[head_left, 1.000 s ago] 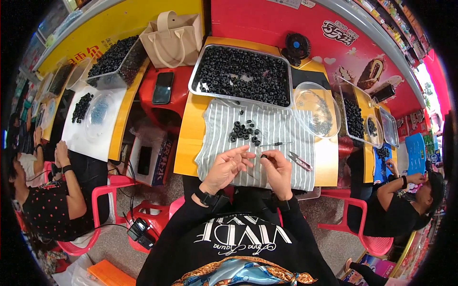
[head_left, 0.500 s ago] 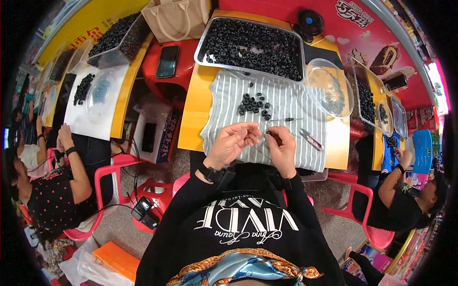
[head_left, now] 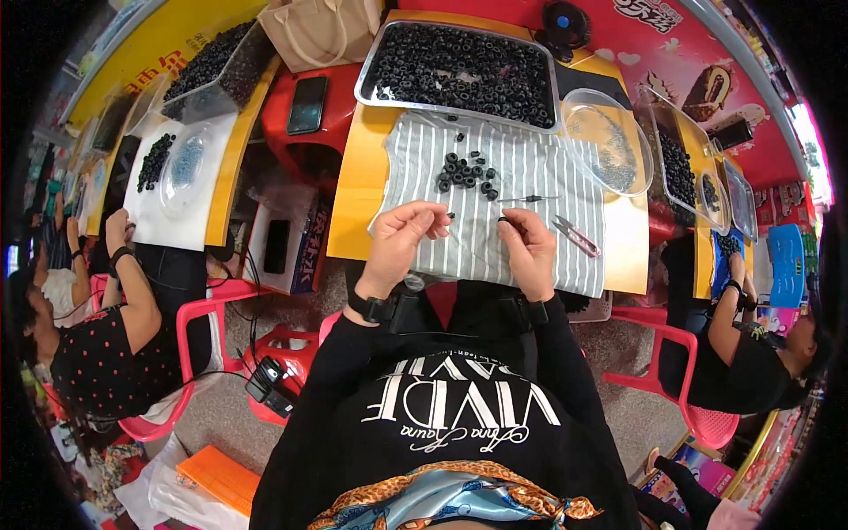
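Observation:
My left hand (head_left: 405, 243) is closed in a pinch above the striped cloth (head_left: 415, 159), with a small dark piece (head_left: 451, 215) at its fingertips. To its right, my right hand (head_left: 530, 254) pinches a small black ring-like part (head_left: 504, 219), partly hidden by the thumb and finger. The hands are apart. Just beyond them lies a loose group of black ring-shaped parts (head_left: 468, 174). A thin dark pointed tool (head_left: 533, 199) rests right of that group. Red-handled thread snips (head_left: 578, 237) lie on the cloth beside my right hand.
A metal tray (head_left: 360, 88) heaped with black rings stands at the back. A clear round dish (head_left: 643, 146) of tiny pieces sits right of it. A small black fan (head_left: 564, 28) and a beige bag (head_left: 305, 40) are farther back. People work at tables on both sides.
My hands have drawn apart, the left one moving left and the right one slightly right. The view has shifted a little, so the table sits higher.

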Available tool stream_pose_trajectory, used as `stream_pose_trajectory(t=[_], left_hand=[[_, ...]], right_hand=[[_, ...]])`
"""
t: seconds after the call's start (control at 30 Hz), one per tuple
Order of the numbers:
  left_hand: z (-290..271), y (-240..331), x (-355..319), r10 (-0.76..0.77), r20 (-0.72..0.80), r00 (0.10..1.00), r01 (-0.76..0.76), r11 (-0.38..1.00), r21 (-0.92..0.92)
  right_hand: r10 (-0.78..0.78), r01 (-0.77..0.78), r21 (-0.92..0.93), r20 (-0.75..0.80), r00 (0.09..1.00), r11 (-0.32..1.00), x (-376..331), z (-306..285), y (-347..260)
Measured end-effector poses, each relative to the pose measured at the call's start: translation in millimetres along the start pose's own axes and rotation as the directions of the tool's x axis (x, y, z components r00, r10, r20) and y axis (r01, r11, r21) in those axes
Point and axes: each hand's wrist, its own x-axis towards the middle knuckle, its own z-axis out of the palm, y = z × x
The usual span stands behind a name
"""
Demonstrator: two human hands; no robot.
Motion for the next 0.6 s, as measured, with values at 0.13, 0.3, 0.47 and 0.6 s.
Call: stream_pose_trajectory(t=[0.13, 0.3, 0.47, 0.6], left_hand=[[-6, -11, -1, 0.129, 0.021, 0.991, -0.130, 0.954, 0.269], [-13, -16, 0, 0.092, 0.051, 0.994, -0.103, 0.944, 0.314], [-1, -12, 2, 0.128, 0.014, 0.992, -0.127, 0.957, 0.262], [-3, -13, 5, 0.111, 0.021, 0.994, -0.113, 0.948, 0.299]], right_hand=[[-0.008, 0.008, -0.030, 0.011, 1.000, 1.000, 0, -1, 2], [-0.126, 0.123, -0.150, -0.012, 0.992, 0.981, 0, 2, 4], [-0.133, 0.130, -0.179, -0.005, 0.991, 0.975, -1, 3, 1], [-0.147, 0.142, -0.140, -0.027, 0.989, 0.980, -1, 3, 7]])
